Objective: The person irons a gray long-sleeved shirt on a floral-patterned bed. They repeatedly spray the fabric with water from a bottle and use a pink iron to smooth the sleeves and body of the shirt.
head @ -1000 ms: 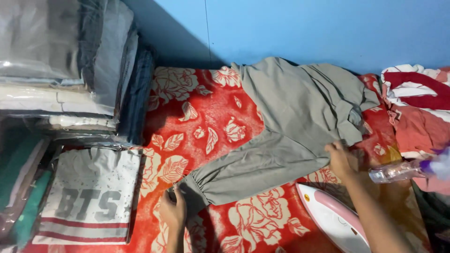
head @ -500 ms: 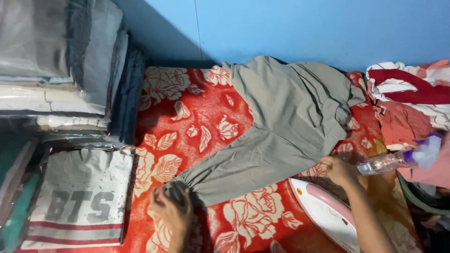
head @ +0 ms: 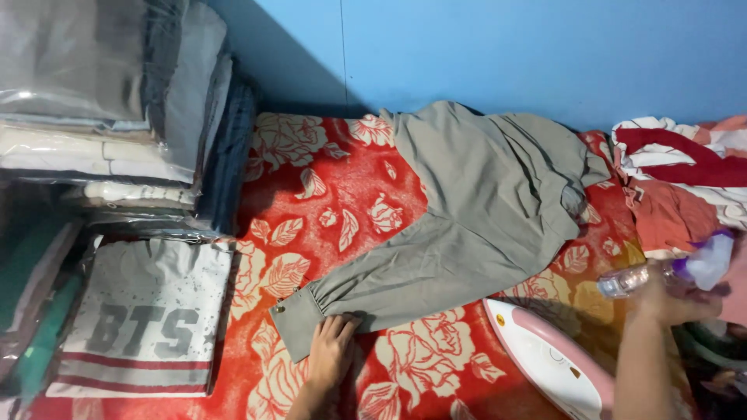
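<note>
Grey shirt cuff point(head: 298, 320) lies under flat left fingers point(head: 336, 333); right hand point(head: 661, 299) gripping the spray bottle point(head: 626, 281) could knock the near iron point(head: 545, 362).

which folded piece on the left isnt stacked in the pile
The grey printed shirt with dark red stripes: it lies flat by itself in front of the stack of folded clothes.

Right hand point(head: 669, 299) is motion-blurred, its fingers hidden around the clear spray bottle point(head: 661, 274), whose purple head smears near the right edge. Pink-and-white iron point(head: 545, 364) is cut off by the bottom edge. Left hand point(head: 331, 350) covers part of the grey shirt's point(head: 475, 210) cuff. Bagged clothes stack point(head: 93, 101) runs past the left edge.
</note>
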